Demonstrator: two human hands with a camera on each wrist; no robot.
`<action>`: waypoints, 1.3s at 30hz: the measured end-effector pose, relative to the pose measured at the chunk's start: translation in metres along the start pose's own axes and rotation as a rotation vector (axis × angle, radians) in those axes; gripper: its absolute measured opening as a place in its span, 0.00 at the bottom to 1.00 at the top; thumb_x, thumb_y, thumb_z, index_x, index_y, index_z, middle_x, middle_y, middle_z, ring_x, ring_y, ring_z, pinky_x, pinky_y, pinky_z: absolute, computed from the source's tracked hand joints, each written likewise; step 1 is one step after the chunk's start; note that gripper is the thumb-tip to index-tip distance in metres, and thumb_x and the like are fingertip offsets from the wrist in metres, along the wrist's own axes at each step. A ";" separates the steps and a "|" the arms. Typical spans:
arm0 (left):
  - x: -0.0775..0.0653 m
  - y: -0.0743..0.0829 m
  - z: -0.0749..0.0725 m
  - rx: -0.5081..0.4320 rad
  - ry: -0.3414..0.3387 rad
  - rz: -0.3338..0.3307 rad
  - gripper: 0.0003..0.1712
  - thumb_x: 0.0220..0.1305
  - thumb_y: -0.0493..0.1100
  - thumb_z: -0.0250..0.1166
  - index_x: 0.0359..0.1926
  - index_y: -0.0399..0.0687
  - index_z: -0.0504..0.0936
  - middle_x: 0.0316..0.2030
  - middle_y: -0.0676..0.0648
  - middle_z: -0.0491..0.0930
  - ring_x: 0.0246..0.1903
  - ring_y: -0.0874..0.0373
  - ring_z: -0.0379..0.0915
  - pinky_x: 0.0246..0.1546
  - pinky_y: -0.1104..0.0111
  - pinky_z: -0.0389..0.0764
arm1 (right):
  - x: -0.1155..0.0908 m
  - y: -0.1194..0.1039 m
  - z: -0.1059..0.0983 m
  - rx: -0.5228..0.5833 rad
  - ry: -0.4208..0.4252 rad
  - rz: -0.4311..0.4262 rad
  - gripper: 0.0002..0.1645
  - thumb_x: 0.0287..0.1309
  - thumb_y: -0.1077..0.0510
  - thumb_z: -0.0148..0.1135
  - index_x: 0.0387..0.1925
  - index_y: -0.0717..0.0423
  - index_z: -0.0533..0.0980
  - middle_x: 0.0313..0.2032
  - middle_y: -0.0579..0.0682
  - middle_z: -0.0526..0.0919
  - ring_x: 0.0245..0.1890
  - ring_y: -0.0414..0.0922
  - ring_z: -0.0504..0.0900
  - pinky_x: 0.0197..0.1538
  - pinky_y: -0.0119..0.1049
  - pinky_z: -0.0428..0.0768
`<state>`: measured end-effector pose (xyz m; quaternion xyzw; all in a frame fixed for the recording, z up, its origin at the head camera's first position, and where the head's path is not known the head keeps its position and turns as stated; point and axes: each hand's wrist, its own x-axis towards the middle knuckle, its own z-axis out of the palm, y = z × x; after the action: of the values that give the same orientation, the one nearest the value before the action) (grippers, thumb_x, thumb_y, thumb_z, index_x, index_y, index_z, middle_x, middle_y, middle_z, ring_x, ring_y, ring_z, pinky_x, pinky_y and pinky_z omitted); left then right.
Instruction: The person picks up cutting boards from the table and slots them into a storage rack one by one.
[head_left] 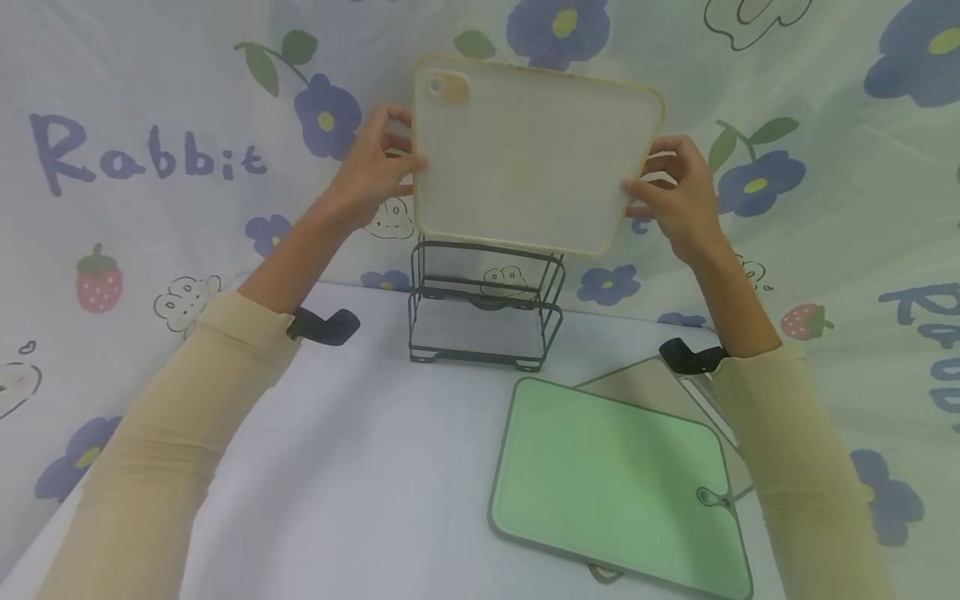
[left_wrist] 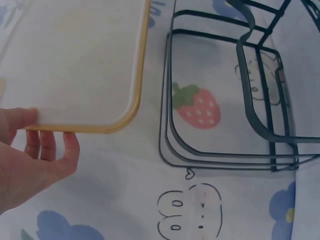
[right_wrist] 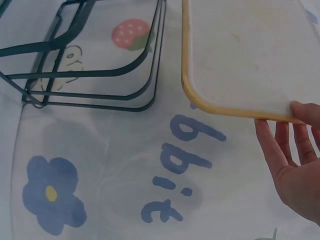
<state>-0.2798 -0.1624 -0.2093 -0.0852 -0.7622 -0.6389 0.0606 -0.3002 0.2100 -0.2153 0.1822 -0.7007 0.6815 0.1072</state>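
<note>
A white cutting board (head_left: 525, 158) with a yellowish rim and a hole in its upper left corner is held up between both hands. My left hand (head_left: 378, 167) grips its left edge, thumb on the near face and fingers behind. On the opposite edge, my right hand (head_left: 678, 196) pinches the board the same way. Just below and behind the board's lower edge stands a dark green wire rack (head_left: 480, 358) with upright loops. In the left wrist view, the board's rounded corner (left_wrist: 122, 117) hangs beside the rack (left_wrist: 255, 120), apart from it.
A green cutting board (head_left: 615, 483) with a grey rim lies on the white table (head_left: 360, 467) at the front right. Partly under it is a beige board (head_left: 637, 383), with a long pale strip by the right sleeve. A printed cloth (head_left: 187, 100) hangs behind.
</note>
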 end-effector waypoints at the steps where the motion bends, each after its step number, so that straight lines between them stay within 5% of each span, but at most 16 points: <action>1: 0.002 0.000 0.000 0.000 0.005 0.004 0.23 0.70 0.33 0.59 0.59 0.56 0.63 0.50 0.44 0.72 0.53 0.48 0.73 0.57 0.46 0.76 | 0.002 0.001 0.001 0.006 0.006 0.001 0.26 0.51 0.74 0.68 0.49 0.53 0.73 0.40 0.57 0.77 0.31 0.48 0.81 0.32 0.38 0.86; 16: 0.025 -0.015 0.000 -0.055 0.101 0.039 0.19 0.70 0.33 0.60 0.54 0.59 0.68 0.49 0.46 0.73 0.48 0.51 0.74 0.56 0.52 0.78 | 0.026 0.016 0.015 -0.026 0.072 -0.009 0.23 0.54 0.71 0.68 0.49 0.50 0.74 0.43 0.56 0.76 0.36 0.47 0.82 0.35 0.37 0.86; 28: 0.036 -0.035 0.002 0.017 0.153 0.028 0.18 0.72 0.37 0.60 0.56 0.60 0.68 0.53 0.46 0.73 0.52 0.50 0.74 0.54 0.56 0.79 | 0.034 0.042 0.025 -0.058 0.099 -0.022 0.22 0.57 0.72 0.65 0.49 0.49 0.73 0.43 0.56 0.75 0.38 0.48 0.81 0.37 0.38 0.87; 39: 0.040 -0.051 0.003 0.002 0.174 -0.010 0.18 0.73 0.36 0.58 0.57 0.58 0.68 0.51 0.46 0.70 0.50 0.52 0.73 0.54 0.56 0.78 | 0.034 0.059 0.031 -0.211 0.102 -0.055 0.22 0.60 0.70 0.63 0.52 0.49 0.71 0.43 0.52 0.77 0.40 0.48 0.83 0.41 0.43 0.87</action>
<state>-0.3298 -0.1660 -0.2505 -0.0255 -0.7550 -0.6435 0.1234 -0.3518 0.1758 -0.2577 0.1541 -0.7568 0.6092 0.1797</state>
